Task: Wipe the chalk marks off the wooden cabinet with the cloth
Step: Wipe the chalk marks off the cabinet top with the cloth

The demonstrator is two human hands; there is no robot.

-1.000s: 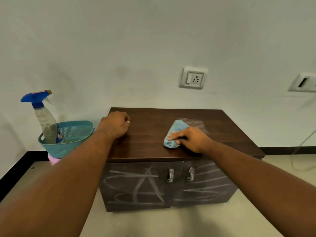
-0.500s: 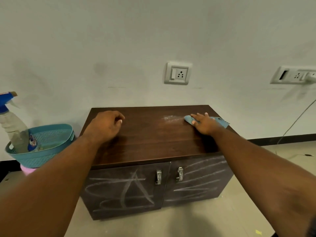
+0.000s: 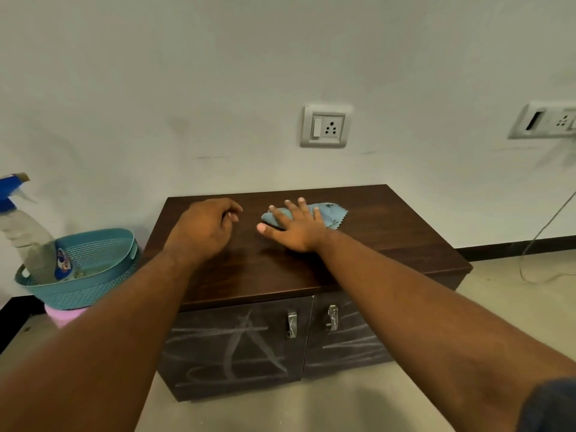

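Observation:
A dark wooden cabinet [image 3: 389, 241] stands against the white wall. White chalk marks [image 3: 249, 347] cover both front doors. A light blue cloth [image 3: 332, 213] lies on the back middle of the cabinet top. My right hand [image 3: 294, 227] presses flat on the cloth with straight, spread fingers. My left hand [image 3: 204, 227] rests on the top's left part, fingers loosely curled and holding nothing. The cabinet top near the hands shows no chalk.
A teal plastic basket [image 3: 90, 269] stands left of the cabinet with a spray bottle [image 3: 23, 232] in it, on something pink [image 3: 64, 316]. Two wall sockets [image 3: 325, 126] sit above. A cable [image 3: 542, 238] hangs at the right, down to the floor.
My right hand has slid the cloth leftward from the back right of the top to the back middle. The chalk smear there is gone. My left hand has stayed put.

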